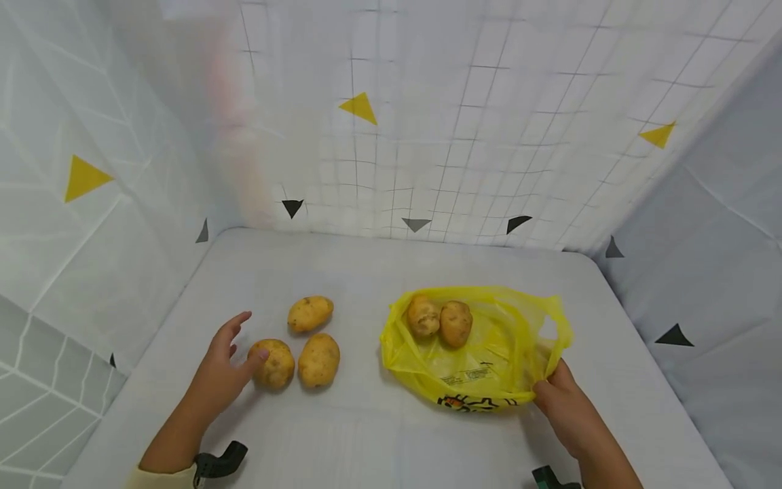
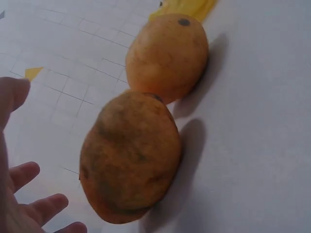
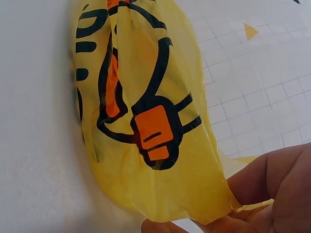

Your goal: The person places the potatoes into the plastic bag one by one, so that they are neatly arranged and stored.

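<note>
My left hand (image 1: 221,372) is spread beside the nearest of three loose potatoes, with its thumb over the edge of that potato (image 1: 276,367). In the left wrist view the fingers are apart and hold nothing; a gap shows between them and the potato (image 2: 131,158). Close by lie a second potato (image 1: 319,360) and, farther back, a third one (image 1: 310,314). On the right, a yellow plastic bag (image 1: 501,363) lies with its mouth wide, and two potatoes (image 1: 455,324) sit inside. My right hand (image 1: 567,411) pinches the bag's near right edge between thumb and fingers.
A white cloth covers the table (image 1: 342,441). White sheets hang around it, with a gridded back wall (image 1: 464,156) carrying yellow and black triangles. A black wrist mount (image 1: 221,462) sits on the left wrist, and another (image 1: 550,479) on the right.
</note>
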Demonstrator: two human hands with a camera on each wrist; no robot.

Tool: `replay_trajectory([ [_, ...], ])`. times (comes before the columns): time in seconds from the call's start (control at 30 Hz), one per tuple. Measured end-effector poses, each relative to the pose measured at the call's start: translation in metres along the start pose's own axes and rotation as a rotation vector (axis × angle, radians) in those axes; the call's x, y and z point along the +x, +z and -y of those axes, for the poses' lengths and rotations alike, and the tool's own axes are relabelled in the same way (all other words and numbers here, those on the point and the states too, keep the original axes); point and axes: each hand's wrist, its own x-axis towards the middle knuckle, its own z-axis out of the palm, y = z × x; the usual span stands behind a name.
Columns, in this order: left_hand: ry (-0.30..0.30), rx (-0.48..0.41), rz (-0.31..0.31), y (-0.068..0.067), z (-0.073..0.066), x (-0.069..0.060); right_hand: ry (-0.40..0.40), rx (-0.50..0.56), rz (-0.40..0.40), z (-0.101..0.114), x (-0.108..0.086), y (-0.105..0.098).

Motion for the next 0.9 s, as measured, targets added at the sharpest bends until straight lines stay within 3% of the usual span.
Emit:
replay_trajectory([
  [0.4,0.048,0.042,0.021,0.012,0.018,-0.001,0.016,-0.003,-0.004,0.003,-0.001,0.003],
  [0.67,0.108,0.143,0.026,0.018,0.027,0.002,0.015,0.009,-0.003,0.003,-0.002,0.002],
  [0.9,0.133,0.175,0.023,0.018,0.027,0.000,0.035,0.008,-0.006,0.004,-0.001,0.003],
])
